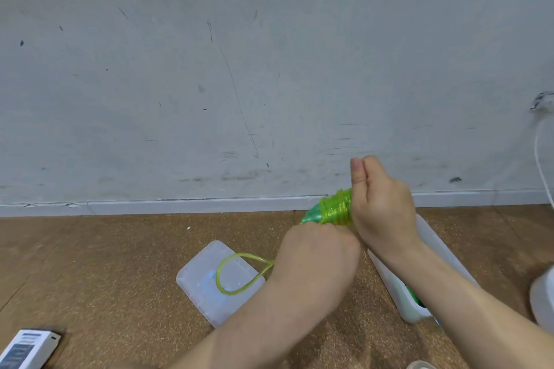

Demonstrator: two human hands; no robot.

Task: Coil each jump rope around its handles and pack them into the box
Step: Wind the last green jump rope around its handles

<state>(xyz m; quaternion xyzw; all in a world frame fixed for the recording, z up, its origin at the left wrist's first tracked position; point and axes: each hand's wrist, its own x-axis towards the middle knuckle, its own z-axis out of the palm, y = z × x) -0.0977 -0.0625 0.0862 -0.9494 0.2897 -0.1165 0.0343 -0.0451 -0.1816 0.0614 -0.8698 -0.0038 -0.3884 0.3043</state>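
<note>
Mostly wound, this rope (335, 206): tight green turns sit round the handles (311, 215), held up off the floor in front of me.

- Left hand (314, 251): fisted, fingers curled round the near end of the bundle. The free rope comes out from under it.
- Right hand (380, 203): closed over the far end of the coil, thumb and forefinger pressed together above it. Whether they pinch a strand I cannot tell.
- Loop (239, 275): one short slack bight, not yet wound, hanging over the lid (207, 263).
- Box (431, 242): open on the floor, under my right forearm. Something green shows inside, low at its near end; likely a rope already packed, too hidden to be sure.

Judgement: coiling of this rope close to done. Left to do: take up the last loop, secure the end, lay the bundle in the box. No other loose ropes in view, so the count remaining is unknown. Lid is off.
</note>
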